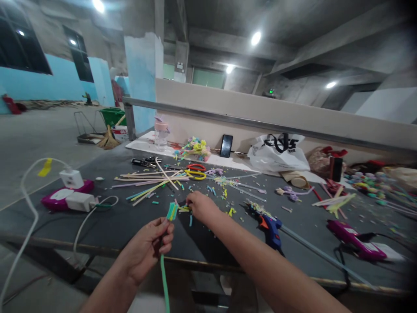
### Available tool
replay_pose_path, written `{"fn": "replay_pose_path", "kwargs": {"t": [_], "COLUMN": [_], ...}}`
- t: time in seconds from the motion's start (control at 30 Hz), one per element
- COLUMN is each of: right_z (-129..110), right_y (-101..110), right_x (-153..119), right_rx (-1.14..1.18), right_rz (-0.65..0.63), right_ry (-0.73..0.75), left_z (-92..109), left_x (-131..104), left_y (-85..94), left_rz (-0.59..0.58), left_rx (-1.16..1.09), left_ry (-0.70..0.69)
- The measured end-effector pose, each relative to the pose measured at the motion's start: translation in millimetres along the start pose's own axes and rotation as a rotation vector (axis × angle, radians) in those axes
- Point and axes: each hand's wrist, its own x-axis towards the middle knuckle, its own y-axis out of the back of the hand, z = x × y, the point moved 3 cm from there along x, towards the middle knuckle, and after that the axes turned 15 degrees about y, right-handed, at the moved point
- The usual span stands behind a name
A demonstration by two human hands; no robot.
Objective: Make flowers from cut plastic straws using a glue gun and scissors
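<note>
Low over the near side of the table, my left hand (151, 243) pinches a green fuzzy craft stem (164, 278), whose tail hangs below the table edge. At its upper end, above my fingertips, sits a small bundle of short green and yellow pieces (172, 211). Just right of that bundle, my right hand (202, 208) is closed with its fingertips turned down at the tabletop. Yellow snippets lie beside those fingertips; what they grip is hidden. A blue glue gun (272, 232) with an orange trigger lies right of my right forearm.
Yellow-handled scissors (196, 174) and loose craft stems (153, 176) lie beyond my hands. Power strips (58, 199) with cords sit at left, another magenta strip (356, 243) at right. A phone (226, 145), pink-lidded bottle (161, 132) and white bag (278, 153) stand at the back.
</note>
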Motion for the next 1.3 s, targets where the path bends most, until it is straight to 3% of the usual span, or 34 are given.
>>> {"fn": "replay_pose_path", "kwargs": {"t": [0.23, 0.47, 0.6, 0.77, 0.9, 1.0, 1.13, 1.3], "right_z": [11, 3, -10, -45, -59, -51, -39, -51], "right_y": [10, 20, 28, 33, 31, 34, 43, 51], "right_x": [-11, -56, -75, -82, -85, -89, -93, -89], "right_rx": [0.146, 0.362, 0.432, 0.454, 0.320, 0.234, 0.302, 0.197], "right_rz": [0.194, 0.294, 0.333, 0.405, 0.488, 0.492, 0.463, 0.401], "right_ry": [-0.106, -0.199, -0.214, -0.174, -0.091, -0.083, -0.086, 0.051], "left_z": [0, -3, -3, -9, -15, -18, -21, -21], "left_x": [-3, -2, -7, -13, -9, -5, -3, -4], "left_y": [-5.1, -3.7, -6.8, -31.9, -41.4, -34.5, -27.4, -28.8], "left_rz": [-0.001, 0.007, 0.020, 0.032, 0.021, 0.021, -0.006, -0.001], "left_rx": [0.025, 0.055, 0.072, 0.120, 0.107, 0.126, 0.186, 0.213], "left_ry": [0.000, 0.009, 0.022, 0.073, 0.080, 0.099, 0.124, 0.132]}}
